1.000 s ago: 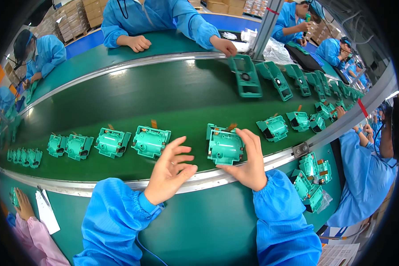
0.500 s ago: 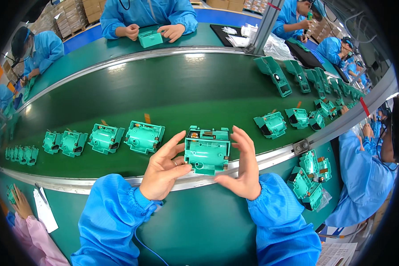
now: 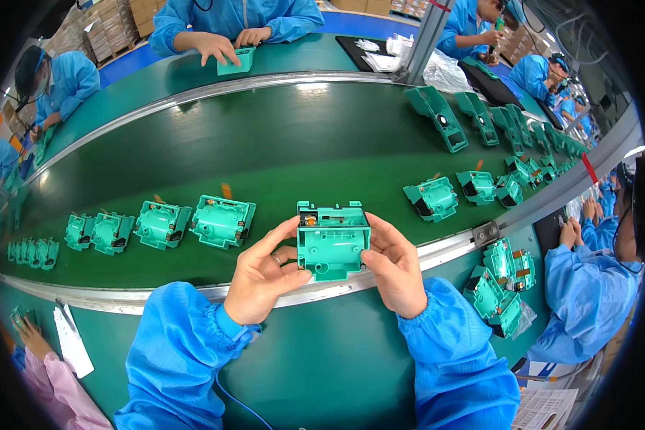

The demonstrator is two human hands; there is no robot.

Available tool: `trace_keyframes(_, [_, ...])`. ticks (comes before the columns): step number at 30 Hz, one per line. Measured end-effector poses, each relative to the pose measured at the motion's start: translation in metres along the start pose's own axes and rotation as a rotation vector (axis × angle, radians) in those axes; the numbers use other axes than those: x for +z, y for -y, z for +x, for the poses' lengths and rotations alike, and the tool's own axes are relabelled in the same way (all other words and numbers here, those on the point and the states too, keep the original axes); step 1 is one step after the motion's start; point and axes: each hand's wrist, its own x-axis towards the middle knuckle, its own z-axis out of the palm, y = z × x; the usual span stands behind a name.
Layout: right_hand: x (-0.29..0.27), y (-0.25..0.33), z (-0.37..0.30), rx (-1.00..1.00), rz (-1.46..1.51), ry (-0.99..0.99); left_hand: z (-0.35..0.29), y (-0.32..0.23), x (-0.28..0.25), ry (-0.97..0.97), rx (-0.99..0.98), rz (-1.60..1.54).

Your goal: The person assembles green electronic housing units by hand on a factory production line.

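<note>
Between both my hands is a green plastic housing [image 3: 334, 244], held up above the near metal rail of the conveyor. Its open inner side faces me, with round posts and a small dark and copper-coloured part at its top left corner. My left hand [image 3: 261, 276] grips the left side, thumb at the lower left corner and a ring on one finger. On the right side, my right hand [image 3: 395, 269] presses its thumb to the front edge, its other fingers partly hidden behind the part. Blue sleeves cover both my forearms.
Similar green housings [image 3: 222, 221] stand along the conveyor belt [image 3: 279, 158], left and right. Longer green covers [image 3: 437, 118] lie at the far right. More housings [image 3: 493, 301] rest on the bench beside my right arm. Co-workers in blue [image 3: 236, 21] sit opposite.
My right hand has closed in on the housing's right side, where it was apart before. The housings on the belt have shifted slightly left. The co-worker opposite has moved a hand over their green part.
</note>
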Motion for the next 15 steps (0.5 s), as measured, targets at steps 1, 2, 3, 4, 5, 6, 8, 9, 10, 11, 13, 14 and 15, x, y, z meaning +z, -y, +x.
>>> trace_keyframes(1, [0.0,0.001,0.0,0.0,0.0,-0.002,0.0,0.001,0.0,0.02,0.023,0.047])
trace_keyframes(2, [-0.001,0.002,0.0,-0.01,-0.001,0.011,0.0,0.001,0.0,0.021,0.022,0.047])
trace_keyframes(3, [-0.001,0.003,0.0,-0.021,-0.002,0.023,0.0,0.001,0.0,0.028,0.028,0.043])
trace_keyframes(4, [-0.002,0.004,0.0,-0.022,-0.002,0.022,0.001,0.002,0.001,0.034,0.034,0.04])
trace_keyframes(5, [-0.003,0.005,0.001,0.0,0.05,0.035,0.001,0.002,0.0,0.035,0.034,0.04])
trace_keyframes(6, [-0.004,0.005,0.001,0.022,0.102,0.046,0.001,0.003,0.0,0.028,0.032,0.007])
trace_keyframes(8, [-0.006,0.004,0.002,0.073,0.205,0.073,0.001,0.004,-0.002,0.023,0.03,-0.027])
trace_keyframes(9, [-0.007,0.003,0.002,0.125,0.31,0.103,0.001,0.004,-0.003,0.041,0.018,-0.053])
trace_keyframes(10, [-0.008,0.002,0.002,0.124,0.31,0.103,0.001,0.005,-0.003,0.059,0.007,-0.08])
trace_keyframes(11, [-0.009,0.002,0.002,0.158,0.347,0.138,0.001,0.005,-0.003,0.059,0.007,-0.079])
trace_keyframes(13, [-0.011,0.0,0.002,0.192,0.383,0.171,0.002,0.007,-0.004,0.073,-0.016,-0.13])
trace_keyframes(14, [-0.012,-0.001,0.002,0.196,0.391,0.184,0.002,0.007,-0.003,0.074,-0.018,-0.131])
trace_keyframes(15, [-0.013,-0.001,0.001,0.201,0.4,0.198,0.002,0.006,-0.003,0.071,-0.036,-0.133])
